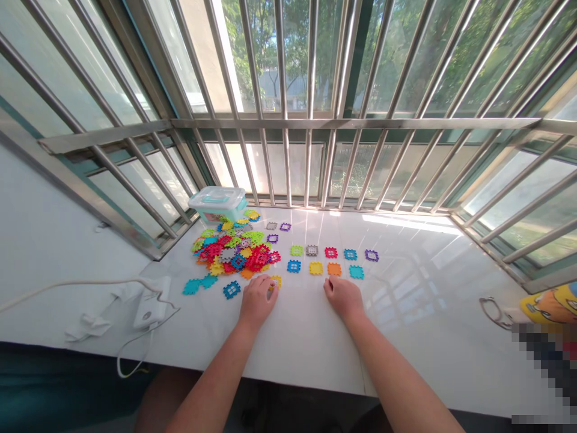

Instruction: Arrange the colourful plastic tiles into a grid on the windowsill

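Note:
My left hand [258, 296] is closed at the front edge of a heap of colourful plastic tiles [229, 243], with a yellow notched tile [277, 280] at its fingertips, partly hidden by them. Just left of that hand lies a dark blue window-patterned tile [231, 290]. My right hand [343, 294] rests on the table in a loose fist, and nothing shows in it. Beyond it is an orange tile [334, 269], in a row with a blue tile [294, 266], a yellow tile [316, 268] and a turquoise tile [356, 272]. Behind runs a second row, with a red tile [330, 252] among others.
A lidded clear and teal box [219, 203] stands behind the heap. On the left lie a white power strip [152, 304] with cables and crumpled tissue [89, 326]. A yellow patterned object [550, 304] is at the right. Metal bars [311, 124] line the table's back.

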`<act>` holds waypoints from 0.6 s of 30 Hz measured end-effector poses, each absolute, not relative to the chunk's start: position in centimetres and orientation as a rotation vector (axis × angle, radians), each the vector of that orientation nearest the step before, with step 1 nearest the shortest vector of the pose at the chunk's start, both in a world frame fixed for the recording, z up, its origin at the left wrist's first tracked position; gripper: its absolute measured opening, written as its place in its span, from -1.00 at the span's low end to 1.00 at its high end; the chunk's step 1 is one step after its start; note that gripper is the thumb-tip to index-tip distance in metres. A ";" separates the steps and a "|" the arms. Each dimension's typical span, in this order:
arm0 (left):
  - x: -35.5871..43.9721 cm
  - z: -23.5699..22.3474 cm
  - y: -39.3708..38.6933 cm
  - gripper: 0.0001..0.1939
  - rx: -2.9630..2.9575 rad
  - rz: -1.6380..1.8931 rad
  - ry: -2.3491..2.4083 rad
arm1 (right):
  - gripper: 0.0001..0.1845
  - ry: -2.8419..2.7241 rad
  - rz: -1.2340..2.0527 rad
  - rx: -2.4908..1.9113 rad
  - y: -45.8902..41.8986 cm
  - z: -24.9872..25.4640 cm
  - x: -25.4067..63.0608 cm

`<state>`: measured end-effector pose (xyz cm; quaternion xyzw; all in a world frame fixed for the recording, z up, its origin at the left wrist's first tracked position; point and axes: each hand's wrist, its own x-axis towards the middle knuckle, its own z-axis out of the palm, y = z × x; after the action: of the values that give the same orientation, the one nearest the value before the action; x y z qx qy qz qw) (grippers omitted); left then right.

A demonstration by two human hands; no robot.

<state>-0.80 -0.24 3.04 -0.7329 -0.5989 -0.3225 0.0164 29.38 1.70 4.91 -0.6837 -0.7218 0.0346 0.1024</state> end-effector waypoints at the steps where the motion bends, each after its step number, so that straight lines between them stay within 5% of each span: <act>1: -0.8 3.0 -0.2 -0.91 -2.278 -1.005 -1.862 | -0.59 -2.128 0.106 -2.020 1.7 4.9 29.4; 18: -0.8 3.4 -0.5 -0.70 -2.260 -1.111 -1.763 | -0.59 -2.126 0.141 -2.029 1.8 5.0 29.4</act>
<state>-0.83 -0.46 3.37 -0.7348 -0.5733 -0.3610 0.0337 29.42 1.76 4.98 -0.6862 -0.7190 0.0477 0.0994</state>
